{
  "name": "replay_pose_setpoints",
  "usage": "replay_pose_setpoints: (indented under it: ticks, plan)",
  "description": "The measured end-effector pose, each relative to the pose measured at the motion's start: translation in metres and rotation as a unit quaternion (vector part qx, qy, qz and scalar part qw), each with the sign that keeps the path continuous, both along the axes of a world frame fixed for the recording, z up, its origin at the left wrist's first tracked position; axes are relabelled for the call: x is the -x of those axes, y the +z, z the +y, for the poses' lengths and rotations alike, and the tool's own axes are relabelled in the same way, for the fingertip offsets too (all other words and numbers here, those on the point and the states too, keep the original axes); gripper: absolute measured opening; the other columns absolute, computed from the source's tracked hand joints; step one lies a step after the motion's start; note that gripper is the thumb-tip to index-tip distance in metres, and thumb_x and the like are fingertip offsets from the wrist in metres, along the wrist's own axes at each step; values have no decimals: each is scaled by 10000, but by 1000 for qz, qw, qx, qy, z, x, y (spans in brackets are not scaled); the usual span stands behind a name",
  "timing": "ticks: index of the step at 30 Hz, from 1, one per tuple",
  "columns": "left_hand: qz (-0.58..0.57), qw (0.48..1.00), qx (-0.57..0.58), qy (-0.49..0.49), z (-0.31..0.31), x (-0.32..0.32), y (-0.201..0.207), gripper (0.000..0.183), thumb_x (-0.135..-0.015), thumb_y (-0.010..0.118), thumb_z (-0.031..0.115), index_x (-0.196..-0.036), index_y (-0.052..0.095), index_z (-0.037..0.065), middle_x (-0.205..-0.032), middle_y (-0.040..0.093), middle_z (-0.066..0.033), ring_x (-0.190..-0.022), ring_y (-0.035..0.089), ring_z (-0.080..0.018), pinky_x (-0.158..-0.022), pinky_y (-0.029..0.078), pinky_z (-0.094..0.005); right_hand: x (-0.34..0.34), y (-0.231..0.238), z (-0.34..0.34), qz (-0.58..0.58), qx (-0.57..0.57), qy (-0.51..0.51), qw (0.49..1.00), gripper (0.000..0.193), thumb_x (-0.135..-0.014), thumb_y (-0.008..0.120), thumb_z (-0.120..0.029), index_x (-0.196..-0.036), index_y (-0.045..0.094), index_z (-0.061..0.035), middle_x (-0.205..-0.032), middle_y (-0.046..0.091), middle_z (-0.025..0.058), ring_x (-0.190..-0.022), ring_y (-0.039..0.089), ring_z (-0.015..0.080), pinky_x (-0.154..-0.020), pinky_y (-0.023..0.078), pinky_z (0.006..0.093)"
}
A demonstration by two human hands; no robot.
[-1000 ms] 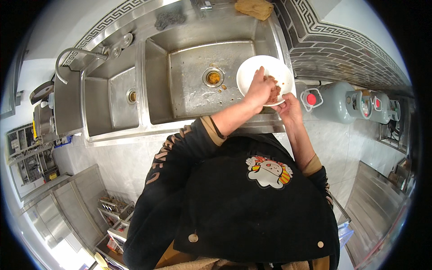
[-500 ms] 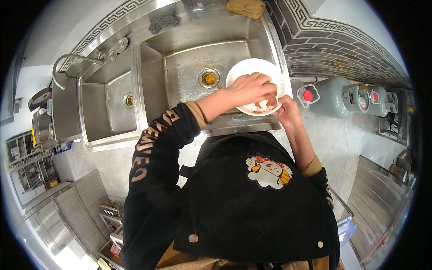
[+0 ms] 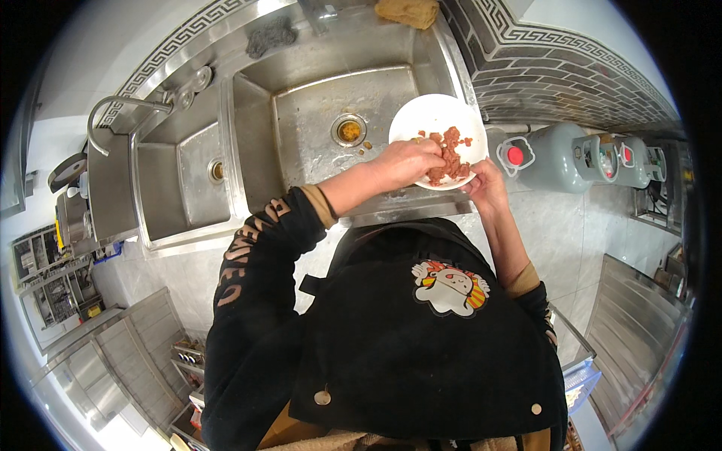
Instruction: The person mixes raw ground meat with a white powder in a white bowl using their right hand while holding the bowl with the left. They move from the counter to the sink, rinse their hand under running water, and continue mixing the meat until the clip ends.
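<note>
Reddish meat [image 3: 451,159] in white bowl [image 3: 412,116], right grip [image 3: 487,185] clamped on the bowl, left grip [image 3: 408,162] at the meat, hold unclear.

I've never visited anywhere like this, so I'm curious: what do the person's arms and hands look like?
The left hand and right hand are ungloved. The left sleeve is black with large tan lettering; the right sleeve is black with pale marks. Both end in tan cuffs.
</note>
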State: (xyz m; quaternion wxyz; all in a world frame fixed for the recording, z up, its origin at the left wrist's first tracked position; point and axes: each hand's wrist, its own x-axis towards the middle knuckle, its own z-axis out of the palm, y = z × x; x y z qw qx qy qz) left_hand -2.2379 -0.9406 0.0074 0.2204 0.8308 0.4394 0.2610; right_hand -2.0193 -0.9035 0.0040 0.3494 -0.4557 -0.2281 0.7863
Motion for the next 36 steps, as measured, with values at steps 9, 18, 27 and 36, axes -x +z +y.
replay_pose_setpoints:
  ticks: [9,18,27,36]
  plan:
    - [-79,966,66,236,27,-14,28,348,-757,613,110,-1099,667,140,-1068,620,-76,-984,618,-282,-842,504,-393,1,0,4,9,-6,5,1000,458,-742,515,-78,-1191,503,15,-948,665,97,-718,669,153,-552,561,278]
    - [-15,996,84,36,37,-19,14,190,-825,612,172,-1008,665,175,-1038,597,-70,-922,629,-297,-772,513,-399,2,1,2,-14,9,29,999,328,-741,548,-118,-1052,573,-16,-930,686,88,-761,673,170,-627,559,293]
    - [-6,999,-46,16,16,-27,23,190,-782,677,221,-973,678,211,-991,572,12,-939,587,-255,-764,490,-405,1,0,10,18,-2,6,1000,436,-738,519,-95,-1166,517,-11,-969,655,94,-786,669,171,-640,577,309]
    - [-137,946,231,179,46,12,33,515,-791,672,272,-1265,532,126,-1185,621,-121,-1013,629,-337,-878,497,-398,-1,-7,12,1,11,21,1000,481,-755,528,-117,-1223,487,-11,-1062,648,115,-853,669,195,-648,581,321]
